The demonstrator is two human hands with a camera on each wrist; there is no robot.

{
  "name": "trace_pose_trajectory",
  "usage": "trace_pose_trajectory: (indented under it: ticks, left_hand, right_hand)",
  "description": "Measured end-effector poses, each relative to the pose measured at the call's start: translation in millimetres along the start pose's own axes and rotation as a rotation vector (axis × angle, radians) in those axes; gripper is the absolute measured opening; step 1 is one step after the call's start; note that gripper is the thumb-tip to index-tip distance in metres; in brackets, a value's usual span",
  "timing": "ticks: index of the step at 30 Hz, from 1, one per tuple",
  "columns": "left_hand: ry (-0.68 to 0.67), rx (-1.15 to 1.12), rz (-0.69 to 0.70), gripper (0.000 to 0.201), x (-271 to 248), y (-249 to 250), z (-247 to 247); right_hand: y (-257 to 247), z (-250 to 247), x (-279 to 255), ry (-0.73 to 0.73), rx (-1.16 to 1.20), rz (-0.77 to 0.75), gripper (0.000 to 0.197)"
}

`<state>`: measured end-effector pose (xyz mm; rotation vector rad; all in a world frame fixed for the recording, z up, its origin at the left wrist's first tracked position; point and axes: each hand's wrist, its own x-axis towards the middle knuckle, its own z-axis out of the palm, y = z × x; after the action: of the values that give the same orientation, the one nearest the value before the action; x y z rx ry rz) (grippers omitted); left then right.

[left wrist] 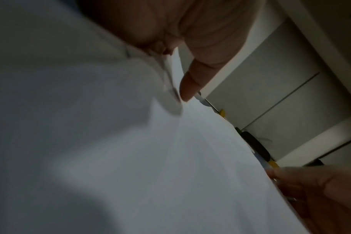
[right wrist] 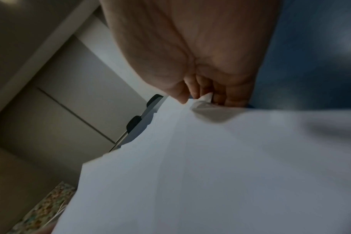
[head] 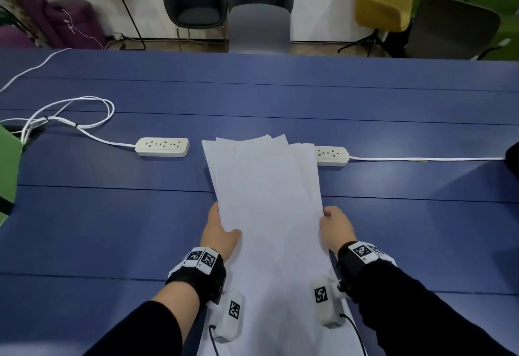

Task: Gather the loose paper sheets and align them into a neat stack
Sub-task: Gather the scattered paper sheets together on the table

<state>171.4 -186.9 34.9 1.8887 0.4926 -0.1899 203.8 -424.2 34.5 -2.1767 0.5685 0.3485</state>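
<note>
Several white paper sheets (head: pixel 269 204) form a loose bundle, tilted up toward me over the blue table (head: pixel 112 215). Their far corners are fanned and uneven. My left hand (head: pixel 220 232) grips the bundle's left edge, thumb on top and fingers underneath. My right hand (head: pixel 334 225) grips the right edge the same way. In the left wrist view the thumb (left wrist: pixel 190 85) presses on the paper (left wrist: pixel 170 158). In the right wrist view the right hand (right wrist: pixel 198 95) curls round the sheets' (right wrist: pixel 210 166) bent edge.
Two white power strips lie beyond the paper, one at the left (head: pixel 162 147) with a coiled cable (head: pixel 70 114), one at the right (head: pixel 332 155) partly behind the sheets. Chairs (head: pixel 258 27) stand past the table's far edge.
</note>
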Motion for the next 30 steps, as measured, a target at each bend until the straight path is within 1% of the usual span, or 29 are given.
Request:
trace_pose_trajectory:
  ticks: [2, 5, 9, 12, 15, 16, 18, 21, 23, 26, 30]
  left_hand:
    - [0.028, -0.013, 0.018, 0.052, 3.7, 0.9, -2.6]
    - [0.059, 0.002, -0.006, 0.040, 15.9, 0.6, -5.7]
    - [0.088, -0.005, -0.053, 0.034, 26.8, -2.3, -9.6]
    - [0.125, 0.004, -0.079, 0.031, 30.0, -1.6, -10.0]
    - [0.184, -0.009, -0.126, 0.032, 34.6, -0.7, -9.5]
    - [0.197, -0.005, -0.137, 0.031, 35.7, -0.8, -9.7]
    - [0.214, -0.003, -0.151, 0.029, 36.5, -1.8, -9.3]
    - [0.200, -0.013, -0.156, 0.025, 33.3, -4.3, -6.5]
    - [0.193, 0.005, -0.155, 0.021, 30.2, -5.7, -3.6]
    - [0.250, 0.025, -0.133, 0.011, 29.0, -9.7, -1.0]
    - [0.302, 0.005, -0.117, 0.008, 27.5, -13.9, -0.3]
  right_hand:
    - [7.7, -0.4, 0.9, 0.046, -0.019, 0.002, 0.035]
    - [11.1, -4.6, -1.6, 0.074, -0.073, 0.003, 0.027]
    - [10.2, -12.4, -1.3, -0.002, -0.087, 0.039, 0.022]
    - [11.6, -12.8, 6.0, -0.070, 0.000, -0.005, 0.024]
    - [12.7, -11.8, 14.7, -0.115, -0.025, -0.038, 0.008]
    - [11.5, -12.7, 15.1, -0.108, -0.042, -0.044, 0.010]
    - [11.0, -13.6, 16.0, -0.084, -0.074, -0.054, 0.022]
    - [12.9, -14.2, 15.5, -0.064, -0.109, -0.046, 0.033]
    - [15.5, -14.8, 13.7, -0.057, -0.111, -0.031, 0.032]
    - [23.5, -14.1, 12.3, -0.045, -0.057, -0.022, 0.030]
    - [31.9, -17.1, 10.9, -0.105, 0.049, -0.033, 0.022]
